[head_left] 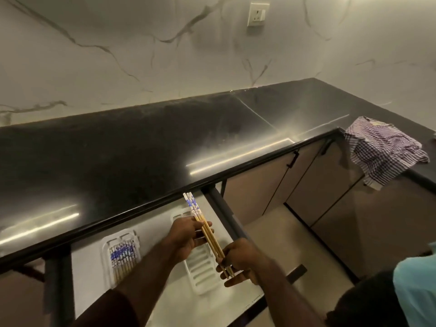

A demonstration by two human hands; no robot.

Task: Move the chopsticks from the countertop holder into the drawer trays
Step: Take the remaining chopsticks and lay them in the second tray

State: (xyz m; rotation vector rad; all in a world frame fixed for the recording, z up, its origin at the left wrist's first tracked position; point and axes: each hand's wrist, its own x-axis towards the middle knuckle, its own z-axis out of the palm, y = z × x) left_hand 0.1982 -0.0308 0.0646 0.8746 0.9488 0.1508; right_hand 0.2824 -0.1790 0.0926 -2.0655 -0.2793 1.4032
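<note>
Right now both hands, left (186, 237) and right (238, 260), pinch the chopsticks (205, 228) above the empty tray (203, 277); best lower them level, lengthwise along its slots, tips matching the filled tray (121, 257).

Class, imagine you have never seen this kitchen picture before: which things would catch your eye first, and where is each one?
First, the two hands low in the middle: the left hand and right hand together hold a small bundle of chopsticks over the open drawer. Beneath them lies a white tray, and to its left a second tray already full of chopsticks. Next comes the checked cloth hanging off the black countertop at right.
</note>
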